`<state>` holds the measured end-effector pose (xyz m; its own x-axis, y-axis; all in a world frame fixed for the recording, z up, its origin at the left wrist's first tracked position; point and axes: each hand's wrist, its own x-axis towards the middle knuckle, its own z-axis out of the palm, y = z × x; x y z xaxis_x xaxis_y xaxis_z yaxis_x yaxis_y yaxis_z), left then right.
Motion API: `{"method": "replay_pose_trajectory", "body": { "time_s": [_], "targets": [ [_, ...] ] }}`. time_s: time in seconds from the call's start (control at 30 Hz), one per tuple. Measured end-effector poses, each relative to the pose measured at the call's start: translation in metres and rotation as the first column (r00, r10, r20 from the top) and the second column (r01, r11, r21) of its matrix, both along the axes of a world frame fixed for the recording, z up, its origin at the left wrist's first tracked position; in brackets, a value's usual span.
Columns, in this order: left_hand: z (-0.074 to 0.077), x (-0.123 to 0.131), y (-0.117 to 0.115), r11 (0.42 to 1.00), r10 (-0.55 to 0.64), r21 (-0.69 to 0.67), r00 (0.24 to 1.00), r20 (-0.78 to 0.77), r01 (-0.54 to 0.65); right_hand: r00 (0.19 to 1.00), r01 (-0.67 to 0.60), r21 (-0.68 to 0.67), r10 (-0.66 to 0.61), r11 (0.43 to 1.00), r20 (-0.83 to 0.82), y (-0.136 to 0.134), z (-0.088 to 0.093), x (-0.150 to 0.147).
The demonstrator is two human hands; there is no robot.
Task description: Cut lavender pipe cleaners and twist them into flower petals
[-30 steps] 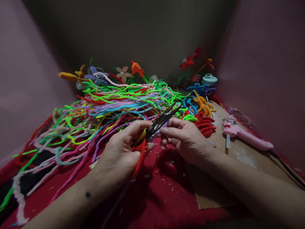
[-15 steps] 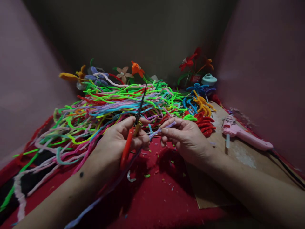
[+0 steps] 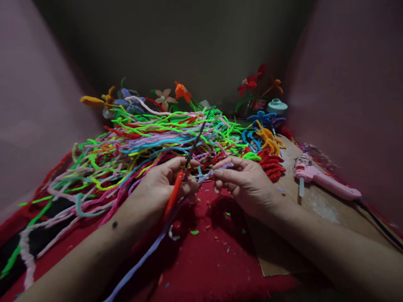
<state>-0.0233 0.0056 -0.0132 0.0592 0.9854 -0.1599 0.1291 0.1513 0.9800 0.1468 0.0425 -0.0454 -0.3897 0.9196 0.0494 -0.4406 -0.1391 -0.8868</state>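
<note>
My left hand point(image 3: 166, 180) is closed around red-handled scissors point(image 3: 175, 191), whose dark blades point up and away over the pile. The same hand also pinches a lavender pipe cleaner point(image 3: 143, 261), whose long tail hangs down toward the front edge of the view. Between thumb and forefinger, my right hand point(image 3: 241, 176) grips the short end of the lavender pipe cleaner, which sticks out past the fingertips. A small light-blue piece stands up between the two hands. Just beyond them lies a big heap of coloured pipe cleaners point(image 3: 157, 138).
On a brown board point(image 3: 283, 243) at right rests a pink glue gun point(image 3: 327, 178) with its cord. Red fuzzy petals point(image 3: 272, 165) and orange ones point(image 3: 267, 138) lie nearby. Pipe-cleaner flowers point(image 3: 248, 84) stand at the back. Small scraps dot the red cloth point(image 3: 220, 260).
The scissors have tilted to the right, their blades now leaning further over. The lavender tail has swung slightly right. Both hands keep their hold in nearly the same place.
</note>
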Motion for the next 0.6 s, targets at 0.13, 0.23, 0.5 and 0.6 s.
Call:
{"method": "replay_pose_trajectory", "body": {
  "time_s": [0.13,0.23,0.5,0.6],
  "targets": [
    [0.013,-0.021,0.004,0.955,0.201,0.264,0.951,-0.236,-0.136,0.991,0.136,0.076,-0.137,0.988,0.002,0.007,-0.002,0.002],
    [0.024,-0.03,-0.001,0.925,0.334,0.261,0.92,-0.206,-0.277,0.984,0.176,0.094,-0.175,0.98,-0.015,0.011,-0.004,0.003],
    [0.0,0.001,-0.012,0.972,0.062,0.235,0.973,-0.223,-0.008,0.99,0.136,0.024,-0.135,0.99,-0.035,0.005,0.002,0.003],
    [-0.007,0.011,-0.01,0.972,0.054,0.235,0.98,-0.19,-0.008,0.994,0.1,-0.002,-0.1,0.995,-0.049,0.003,0.004,0.002]
  ]
}}
